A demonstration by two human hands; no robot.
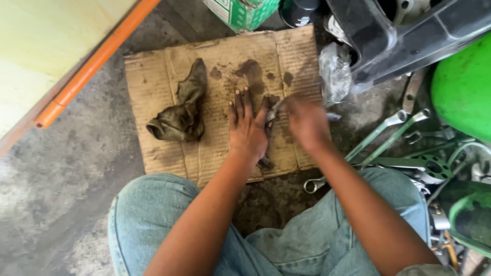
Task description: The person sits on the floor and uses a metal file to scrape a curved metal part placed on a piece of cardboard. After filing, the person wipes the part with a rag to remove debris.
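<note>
From my head camera, my left hand (247, 130) lies flat, fingers spread wide, pressing a small dark metal part (265, 162) onto the oil-stained cardboard (158, 82) on the floor. My right hand (307, 121) is blurred; its fingers pinch a greyish piece (275, 108), I can't tell what. A dirty rag (180, 110) lies left; wrenches (388, 130) lie right.

Concrete floor (61, 204), stained cardboard (153, 82), wrenches (388, 133)

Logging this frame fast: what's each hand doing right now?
Left hand: open, flat on the stained brown cardboard sheet, over a small dark metal part.
Right hand: blurred; grip cannot be told.
</note>
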